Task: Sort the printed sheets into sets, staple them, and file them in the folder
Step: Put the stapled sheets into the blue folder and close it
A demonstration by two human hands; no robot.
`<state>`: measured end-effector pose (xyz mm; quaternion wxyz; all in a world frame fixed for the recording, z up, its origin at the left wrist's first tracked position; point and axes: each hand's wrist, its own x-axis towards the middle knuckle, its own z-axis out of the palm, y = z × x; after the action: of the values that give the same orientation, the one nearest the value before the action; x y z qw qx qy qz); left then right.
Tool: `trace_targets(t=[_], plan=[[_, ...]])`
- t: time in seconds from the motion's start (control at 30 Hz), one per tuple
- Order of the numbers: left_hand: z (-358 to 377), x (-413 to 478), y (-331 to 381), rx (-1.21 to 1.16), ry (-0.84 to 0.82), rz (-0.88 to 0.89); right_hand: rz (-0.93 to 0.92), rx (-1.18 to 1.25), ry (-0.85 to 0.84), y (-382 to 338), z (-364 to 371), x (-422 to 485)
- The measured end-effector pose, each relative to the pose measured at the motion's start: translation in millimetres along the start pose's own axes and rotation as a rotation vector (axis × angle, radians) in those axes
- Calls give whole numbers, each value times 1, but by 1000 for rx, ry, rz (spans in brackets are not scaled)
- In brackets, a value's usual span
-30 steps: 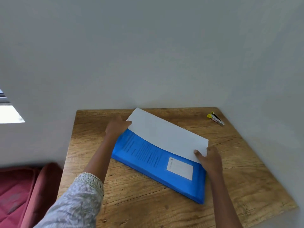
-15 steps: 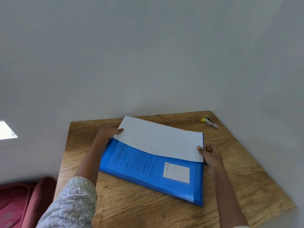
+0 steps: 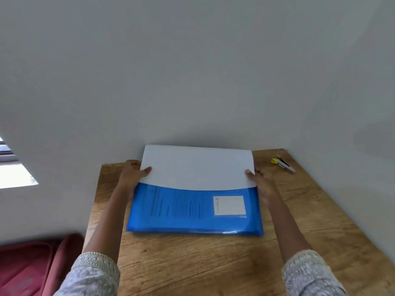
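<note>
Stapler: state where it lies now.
Head view: the stapler lies at the table's far right corner, right of the right hand and the sheets.

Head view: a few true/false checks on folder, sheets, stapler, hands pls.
1. The white sheets stick partway out of the blue folder. True.
2. The stapler lies on the folder. False: it lies on the table near the far right corner, apart from the folder.
3. The left hand and right hand hold the sheets at opposite side edges. True.
4. The folder's label sits at its left end. False: it sits at the right end.
</note>
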<state>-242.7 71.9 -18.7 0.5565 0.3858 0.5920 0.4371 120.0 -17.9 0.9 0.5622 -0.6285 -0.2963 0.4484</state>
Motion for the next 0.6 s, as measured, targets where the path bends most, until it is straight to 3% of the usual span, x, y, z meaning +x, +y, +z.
trace_targets(t=[0.1,0.37,0.5,0.6], plan=[[-17,3,-7,1,121,-27,-25,-41,-26,2,19,22],[-51,20,-29,269,190,-114,-52,-442,-17,14,59,49],[-35,11,-12,675,280,-22,-81,-565,-18,9,48,60],[-20,4,0,911,347,-88,-180,-759,131,-5,12,81]])
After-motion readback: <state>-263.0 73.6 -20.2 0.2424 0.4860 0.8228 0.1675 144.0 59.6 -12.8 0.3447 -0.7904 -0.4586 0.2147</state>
